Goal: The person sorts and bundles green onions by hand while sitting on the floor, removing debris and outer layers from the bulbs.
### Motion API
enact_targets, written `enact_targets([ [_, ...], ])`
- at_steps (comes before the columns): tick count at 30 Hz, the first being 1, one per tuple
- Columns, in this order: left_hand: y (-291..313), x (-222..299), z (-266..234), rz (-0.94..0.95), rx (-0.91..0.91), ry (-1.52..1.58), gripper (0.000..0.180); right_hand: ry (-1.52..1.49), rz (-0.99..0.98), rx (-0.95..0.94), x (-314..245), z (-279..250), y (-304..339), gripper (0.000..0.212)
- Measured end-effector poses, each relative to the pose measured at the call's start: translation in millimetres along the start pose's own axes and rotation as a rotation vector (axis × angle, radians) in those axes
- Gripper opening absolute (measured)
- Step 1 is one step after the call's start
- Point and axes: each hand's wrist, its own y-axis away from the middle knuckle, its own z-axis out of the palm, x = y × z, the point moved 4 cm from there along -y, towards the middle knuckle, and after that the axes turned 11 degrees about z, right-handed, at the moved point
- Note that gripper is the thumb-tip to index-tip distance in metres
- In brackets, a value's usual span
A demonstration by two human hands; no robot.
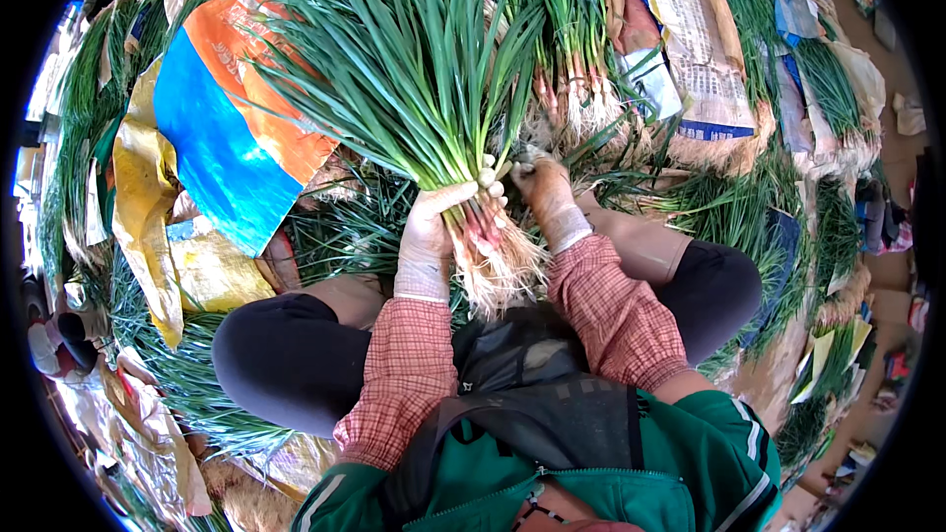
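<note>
My left hand (434, 227), in a pale glove, is wrapped round a bunch of green garlic (414, 89) just above its reddish stalk bases. The long flat leaves fan away from me toward the far side. Stringy white roots (503, 266) hang out on the near side of the grip, above my lap. Close by on the right, my right hand (544, 187), in a soiled glove, has its fingers curled in by the stalks. Whatever those fingers may pinch is too small to make out.
A blue and orange sack (232, 118) and a yellow sack (143, 197) lie on the left. Beyond my right hand is another rooted bunch (581, 79), beside a printed pale sack (695, 39). Loose green leaves (335, 227) surround my crossed legs.
</note>
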Motion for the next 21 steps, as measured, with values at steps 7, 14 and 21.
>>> enact_targets([
  [7,3,7,-16,0.104,0.129,-0.037,0.050,0.879,-0.235,0.424,-78,-44,-6,0.039],
  [14,8,46,39,0.289,-0.100,0.158,0.068,0.781,-0.362,0.654,-138,-68,-27,0.030],
  [21,-1,30,18,0.231,-0.043,0.081,0.061,0.509,-0.455,0.343,-130,-39,62,0.015],
])
